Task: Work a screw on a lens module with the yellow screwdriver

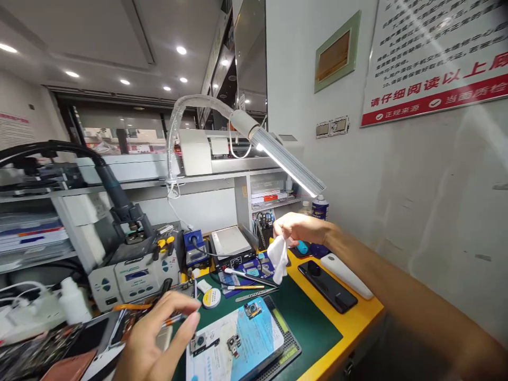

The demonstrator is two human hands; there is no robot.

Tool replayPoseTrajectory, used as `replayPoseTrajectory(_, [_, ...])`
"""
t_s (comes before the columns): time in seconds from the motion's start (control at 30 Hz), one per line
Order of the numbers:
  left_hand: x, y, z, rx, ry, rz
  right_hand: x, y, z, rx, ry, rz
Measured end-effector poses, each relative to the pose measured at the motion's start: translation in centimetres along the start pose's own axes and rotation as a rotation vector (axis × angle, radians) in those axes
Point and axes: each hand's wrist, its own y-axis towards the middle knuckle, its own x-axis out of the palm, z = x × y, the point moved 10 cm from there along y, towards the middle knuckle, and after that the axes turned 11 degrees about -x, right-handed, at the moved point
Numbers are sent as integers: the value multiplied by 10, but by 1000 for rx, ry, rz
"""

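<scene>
My right hand (299, 228) pinches a crumpled white cloth or tissue (278, 258), which hangs above the back of the green mat (313, 323). At the lower left, my left hand (162, 333) is raised with thumb and index finger apart, nothing visible between them. Just right of it lies a blue and white box (254, 344) bearing several small camera modules, one of them (234, 345) near its middle. Tweezers (256, 295), a brush and a round white-and-yellow container (211, 298) lie behind the box.
A black phone (327, 286) rests on the yellow table edge beside a white object (347, 276). A lamp (288, 161) hangs overhead. Soldering equipment (135, 280) stands at the left, a square heating plate (231, 241) at the back. Cluttered parts and a white bottle (74, 301) occupy the left.
</scene>
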Motion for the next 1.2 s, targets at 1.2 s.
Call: replayPoseTrajectory(1.2, [12, 44, -65, -610, -605, -251, 106, 37, 101, 168, -952, -385])
